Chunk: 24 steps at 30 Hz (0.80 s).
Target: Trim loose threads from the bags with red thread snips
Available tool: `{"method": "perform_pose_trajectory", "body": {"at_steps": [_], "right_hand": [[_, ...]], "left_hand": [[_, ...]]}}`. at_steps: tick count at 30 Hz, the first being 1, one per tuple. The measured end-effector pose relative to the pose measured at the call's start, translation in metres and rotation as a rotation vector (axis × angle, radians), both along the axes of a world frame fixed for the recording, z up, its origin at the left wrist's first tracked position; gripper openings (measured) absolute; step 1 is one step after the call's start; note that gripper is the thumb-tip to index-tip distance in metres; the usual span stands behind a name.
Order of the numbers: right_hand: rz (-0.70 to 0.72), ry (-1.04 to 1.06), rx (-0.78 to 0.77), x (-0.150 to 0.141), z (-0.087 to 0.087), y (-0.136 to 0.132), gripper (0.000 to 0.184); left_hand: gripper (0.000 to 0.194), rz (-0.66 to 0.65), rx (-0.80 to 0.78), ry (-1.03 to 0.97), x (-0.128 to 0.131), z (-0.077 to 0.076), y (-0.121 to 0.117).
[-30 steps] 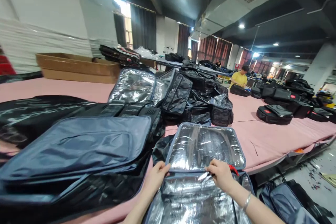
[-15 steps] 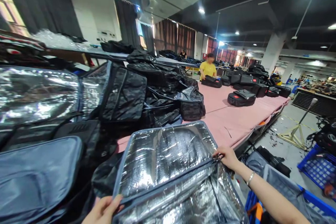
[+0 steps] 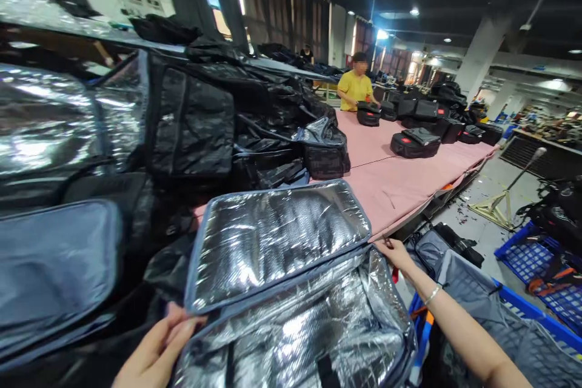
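Observation:
An open insulated bag (image 3: 300,327) with silver foil lining and grey-blue trim lies in front of me, its lid (image 3: 277,236) folded back on the pink table (image 3: 391,188). My left hand (image 3: 157,348) grips the lid's near left corner, fingers closed on the trim. My right hand (image 3: 398,253) pinches the bag's right edge where lid meets body; something small and red shows just below it. What the fingers hold is too small to name.
A grey-blue bag (image 3: 50,273) lies at the left. Behind is a heap of black and foil-lined bags (image 3: 218,121). A person in a yellow shirt (image 3: 357,88) works at the table's far end. Blue crates (image 3: 541,273) and bags stand on the floor at right.
My right hand slid from the middle of the lid's hinge line along to the bag's right corner. My left hand stayed on the left corner. My view swung right.

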State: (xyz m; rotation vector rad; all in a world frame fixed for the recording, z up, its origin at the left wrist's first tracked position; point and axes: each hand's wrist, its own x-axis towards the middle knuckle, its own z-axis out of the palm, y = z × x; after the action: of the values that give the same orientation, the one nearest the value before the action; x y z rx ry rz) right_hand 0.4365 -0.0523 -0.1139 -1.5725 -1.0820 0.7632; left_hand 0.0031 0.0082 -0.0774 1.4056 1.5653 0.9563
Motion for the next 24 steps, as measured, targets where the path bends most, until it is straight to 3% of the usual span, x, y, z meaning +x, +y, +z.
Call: {"method": "perform_pose_trajectory", "body": {"at_steps": [5, 17, 24], "right_hand": [[0.005, 0.078, -0.036, 0.001, -0.004, -0.012, 0.043], [-0.080, 0.104, -0.078, 0.008, -0.012, -0.024, 0.050], [-0.063, 0.138, -0.069, 0.011, 0.001, -0.012, 0.051]], "left_hand": [[0.049, -0.069, -0.045, -0.217, -0.004, 0.008, -0.010], [0.041, -0.008, -0.058, -0.347, 0.001, -0.016, -0.016], [0.058, 0.106, -0.049, -0.363, 0.010, -0.022, 0.002]]}}
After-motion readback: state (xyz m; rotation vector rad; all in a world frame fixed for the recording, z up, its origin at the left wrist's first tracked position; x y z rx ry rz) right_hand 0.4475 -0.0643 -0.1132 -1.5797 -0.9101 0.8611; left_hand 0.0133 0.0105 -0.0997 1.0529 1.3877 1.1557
